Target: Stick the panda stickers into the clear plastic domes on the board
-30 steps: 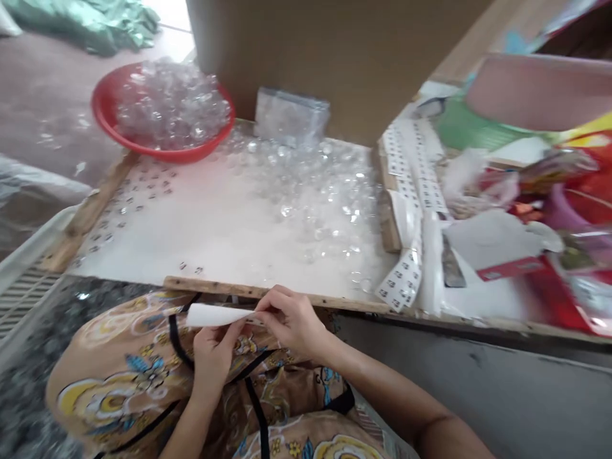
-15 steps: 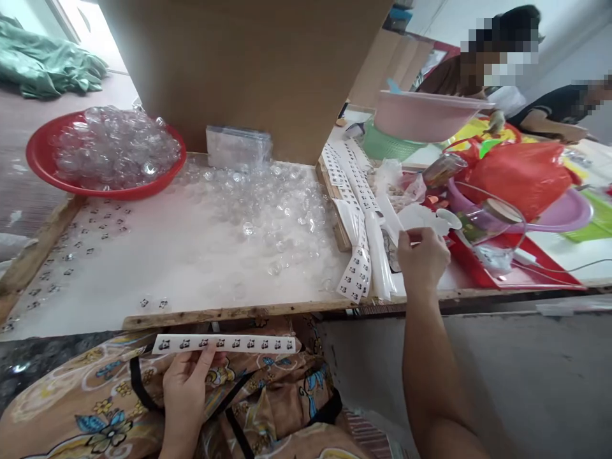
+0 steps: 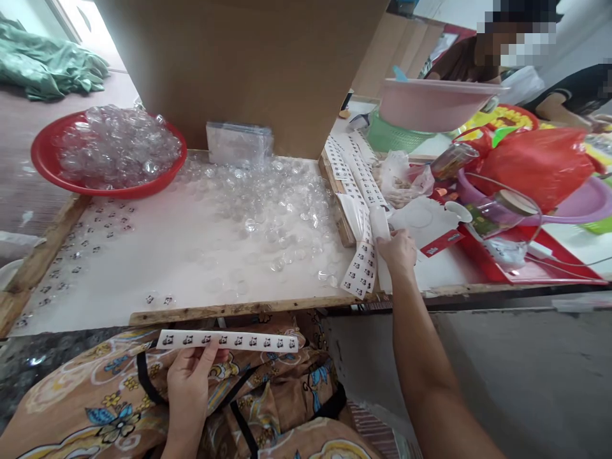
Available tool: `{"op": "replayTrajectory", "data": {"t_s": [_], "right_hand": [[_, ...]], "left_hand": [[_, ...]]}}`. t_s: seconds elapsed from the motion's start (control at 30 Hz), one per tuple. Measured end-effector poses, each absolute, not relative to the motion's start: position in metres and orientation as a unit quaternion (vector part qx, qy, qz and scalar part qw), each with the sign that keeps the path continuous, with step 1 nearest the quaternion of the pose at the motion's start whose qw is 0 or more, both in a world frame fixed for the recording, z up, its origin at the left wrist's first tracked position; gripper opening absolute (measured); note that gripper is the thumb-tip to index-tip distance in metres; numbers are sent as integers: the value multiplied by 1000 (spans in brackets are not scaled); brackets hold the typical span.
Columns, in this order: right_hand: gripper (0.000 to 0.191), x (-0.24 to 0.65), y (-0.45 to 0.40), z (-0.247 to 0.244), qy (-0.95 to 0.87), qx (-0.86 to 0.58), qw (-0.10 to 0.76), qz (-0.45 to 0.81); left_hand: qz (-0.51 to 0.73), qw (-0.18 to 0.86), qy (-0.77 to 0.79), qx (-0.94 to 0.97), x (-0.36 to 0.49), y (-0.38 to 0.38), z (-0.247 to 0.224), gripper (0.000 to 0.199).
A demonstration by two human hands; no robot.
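My left hand [image 3: 191,376] pinches a white sticker strip [image 3: 258,342] printed with a row of small pandas, held level above my lap. At the table's front right, my right hand [image 3: 400,250] has its fingers closed on a blank white paper strip [image 3: 380,223], which lies over similar blank strips. Just left of it, panda sticker sheets [image 3: 359,271] hang toward the table edge. Small clear plastic domes [image 3: 287,210] are scattered over the white tabletop [image 3: 157,255]. Several pieces with panda stickers [image 3: 95,233] lie along the left side, with two more near the front edge.
A red basin [image 3: 43,162] heaped with clear domes stands back left. Behind the table rises a large cardboard box [image 3: 239,64]. Right are a red tray [image 3: 549,268], a glass jar [image 3: 507,213], a red bag [image 3: 540,166] and a pink basin [image 3: 430,108]. Two people sit beyond.
My right hand has moved left and slightly down, bringing the blank strip onto the other strips. A red-printed card has come into view beside it. My left hand still holds the sticker strip.
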State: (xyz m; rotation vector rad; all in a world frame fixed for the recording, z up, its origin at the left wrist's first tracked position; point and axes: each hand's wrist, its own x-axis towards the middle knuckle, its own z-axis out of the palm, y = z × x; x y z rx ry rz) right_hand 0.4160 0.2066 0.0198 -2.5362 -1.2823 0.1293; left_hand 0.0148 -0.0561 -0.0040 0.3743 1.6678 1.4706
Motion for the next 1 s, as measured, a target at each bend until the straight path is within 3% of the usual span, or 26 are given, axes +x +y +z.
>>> {"op": "replayTrajectory", "data": {"t_s": [0.17, 0.63, 1.0], "right_hand": [[56, 420, 204, 20, -469, -869, 155, 32], [25, 436, 221, 34, -495, -853, 165, 3], [41, 424, 218, 22, -505, -853, 126, 25]], "left_hand": [[586, 444, 662, 147, 16, -56, -7, 39], [578, 439, 669, 160, 14, -58, -10, 39], [586, 447, 659, 148, 16, -57, -9, 37]]}}
